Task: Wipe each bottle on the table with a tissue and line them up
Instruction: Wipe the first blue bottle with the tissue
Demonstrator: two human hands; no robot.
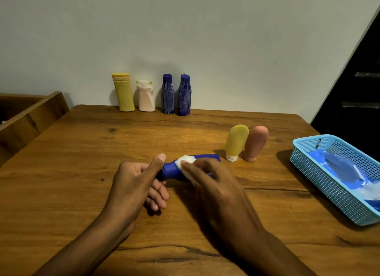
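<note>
A dark blue bottle [205, 158] lies on its side at the middle of the wooden table [82, 152]. My left hand [135, 185] grips its cap end, thumb raised along the neck. My right hand [213, 185] presses a white tissue [186, 160] onto the bottle's body; its fingers are blurred. Along the back wall stand a yellow bottle [124, 92], a white bottle [146, 96] and two dark blue bottles [167, 94] [184, 95] in a row. A yellow tube [236, 142] and a pink tube [256, 143] stand cap-down to the right.
A light blue plastic basket [320, 173] sits at the table's right edge with a blue packet and clear plastic inside. A wooden frame [30, 115] stands beyond the left edge. A dark opening is at the far right.
</note>
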